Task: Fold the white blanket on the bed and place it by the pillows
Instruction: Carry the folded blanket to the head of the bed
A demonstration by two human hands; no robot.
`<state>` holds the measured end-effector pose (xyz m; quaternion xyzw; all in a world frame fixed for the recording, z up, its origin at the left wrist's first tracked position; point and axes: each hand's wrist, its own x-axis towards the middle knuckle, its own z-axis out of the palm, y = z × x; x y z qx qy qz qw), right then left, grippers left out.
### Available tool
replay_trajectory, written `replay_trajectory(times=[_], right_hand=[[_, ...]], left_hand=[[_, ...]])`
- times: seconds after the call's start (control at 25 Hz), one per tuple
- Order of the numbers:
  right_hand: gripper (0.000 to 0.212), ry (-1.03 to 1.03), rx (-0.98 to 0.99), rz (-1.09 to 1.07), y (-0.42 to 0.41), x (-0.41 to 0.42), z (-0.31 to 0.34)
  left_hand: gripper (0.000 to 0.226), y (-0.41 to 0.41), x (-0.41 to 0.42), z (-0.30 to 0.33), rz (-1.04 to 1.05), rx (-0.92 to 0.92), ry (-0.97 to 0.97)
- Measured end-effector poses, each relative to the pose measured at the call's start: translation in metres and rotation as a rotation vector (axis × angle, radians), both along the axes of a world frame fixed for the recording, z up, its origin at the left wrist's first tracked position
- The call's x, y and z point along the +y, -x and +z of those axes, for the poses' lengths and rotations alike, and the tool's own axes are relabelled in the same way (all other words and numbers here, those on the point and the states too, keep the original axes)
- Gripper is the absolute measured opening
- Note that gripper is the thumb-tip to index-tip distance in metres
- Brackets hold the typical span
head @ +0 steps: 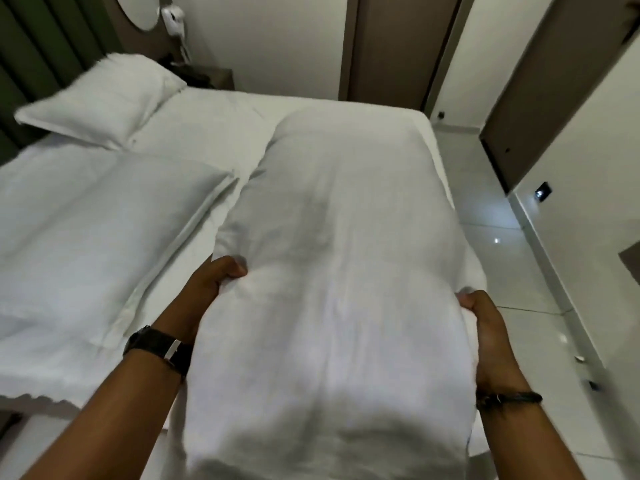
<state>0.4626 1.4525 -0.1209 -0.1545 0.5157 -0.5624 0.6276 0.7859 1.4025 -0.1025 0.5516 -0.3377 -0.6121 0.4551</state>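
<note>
The white blanket [332,258] lies as a long folded strip along the right side of the bed [214,123], its near end lifted toward me. My left hand [211,285] grips the blanket's left edge, thumb on top. My right hand [485,327] grips its right edge at about the same height. Two white pillows sit on the left: one [104,98] at the far head of the bed, another [100,230] nearer to me. The blanket's near end hides the bed's front edge.
A green padded headboard [38,57] runs along the left. A dark bedside table [207,76] and a wall phone [176,19] stand at the back. Glossy tiled floor [502,244] lies right of the bed, beside brown wall panels [554,91].
</note>
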Motion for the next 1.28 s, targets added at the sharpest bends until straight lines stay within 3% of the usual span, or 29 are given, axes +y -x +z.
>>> replay_trajectory(times=[0.16, 0.36, 0.56, 0.76, 0.88, 1.08, 1.24, 1.28], right_hand=[[0.029, 0.077, 0.046, -0.045, -0.037, 0.059, 0.049], [0.018, 0.092, 0.140, -0.040, -0.114, 0.102, 0.074], [0.017, 0.116, 0.176, -0.116, -0.248, 0.122, 0.078], [0.018, 0.121, 0.225, -0.131, -0.382, 0.118, 0.085], [0.029, 0.056, 0.176, -0.155, -0.438, 0.097, 0.084], [0.049, 0.024, 0.112, -0.069, -0.540, 0.001, 0.056], [0.028, 0.037, 0.102, 0.055, -0.621, -0.084, 0.038], [0.031, 0.059, 0.105, 0.082, -0.643, -0.102, 0.034]], left_hand=[[0.029, -0.038, 0.043, 0.034, 0.009, 0.101, 0.028], [0.066, -0.112, 0.071, 0.042, -0.006, 0.063, 0.089], [0.030, -0.239, 0.082, 0.059, 0.030, 0.144, 0.074], [0.034, -0.366, 0.073, 0.063, 0.093, 0.111, 0.072], [0.011, -0.418, 0.053, 0.060, 0.108, 0.099, 0.025], [0.018, -0.526, -0.007, 0.014, 0.167, 0.128, -0.057], [0.013, -0.618, -0.056, 0.012, 0.301, 0.075, -0.097], [0.017, -0.643, -0.066, 0.016, 0.330, 0.041, -0.091]])
